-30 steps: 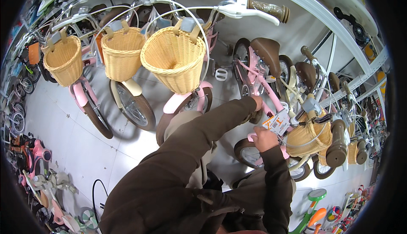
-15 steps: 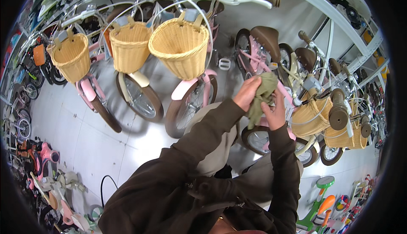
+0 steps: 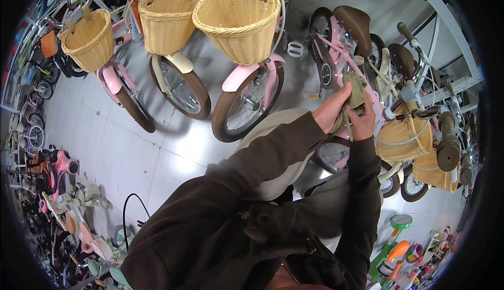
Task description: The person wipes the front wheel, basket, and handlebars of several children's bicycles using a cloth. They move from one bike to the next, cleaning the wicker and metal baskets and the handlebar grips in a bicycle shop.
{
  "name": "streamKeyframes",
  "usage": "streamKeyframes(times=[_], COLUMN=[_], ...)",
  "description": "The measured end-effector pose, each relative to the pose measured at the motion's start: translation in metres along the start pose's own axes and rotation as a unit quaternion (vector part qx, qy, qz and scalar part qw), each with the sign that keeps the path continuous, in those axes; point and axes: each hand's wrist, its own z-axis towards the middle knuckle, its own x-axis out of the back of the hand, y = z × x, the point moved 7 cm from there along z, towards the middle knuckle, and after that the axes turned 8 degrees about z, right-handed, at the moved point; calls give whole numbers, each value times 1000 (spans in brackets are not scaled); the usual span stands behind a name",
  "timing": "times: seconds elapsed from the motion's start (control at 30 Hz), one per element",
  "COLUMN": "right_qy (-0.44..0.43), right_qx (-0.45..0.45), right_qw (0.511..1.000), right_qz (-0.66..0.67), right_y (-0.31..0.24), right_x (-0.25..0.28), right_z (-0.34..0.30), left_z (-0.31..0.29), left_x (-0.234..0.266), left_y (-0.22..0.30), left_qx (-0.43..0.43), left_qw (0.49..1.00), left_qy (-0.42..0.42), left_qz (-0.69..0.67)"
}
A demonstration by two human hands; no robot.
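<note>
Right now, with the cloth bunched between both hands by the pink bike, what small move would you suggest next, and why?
Probably lower the olive cloth onto the pink frame just below the brown saddle. The left hand and right hand both grip it, gathered and held just off the tube, so a short press down would bring it into contact.

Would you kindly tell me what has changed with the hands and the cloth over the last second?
A second ago the right hand touched the pink bicycle frame. Then both hands rose together, and the left hand joined in bunching the olive-green cloth. The wicker baskets and bicycles stayed parked.
</note>
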Motion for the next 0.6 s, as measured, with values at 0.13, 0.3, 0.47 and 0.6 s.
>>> streamKeyframes(times=[0.13,0.3,0.47,0.6], right_qy=[-16,-144,-327,-395], right_qx=[-56,115,125,131], right_qw=[996,983,936,906], right_qz=[70,-5,-40,-85], right_y=[-4,-57,-74,-56], right_x=[-24,-108,-220,-276], right_z=[9,22,26,26], left_z=[-35,-101,-171,-199], left_x=[9,42,103,162], left_y=[24,72,124,159], left_qx=[-9,-118,-202,-230], left_qw=[992,974,924,906], left_qy=[-11,122,288,353], left_qz=[127,151,148,51])
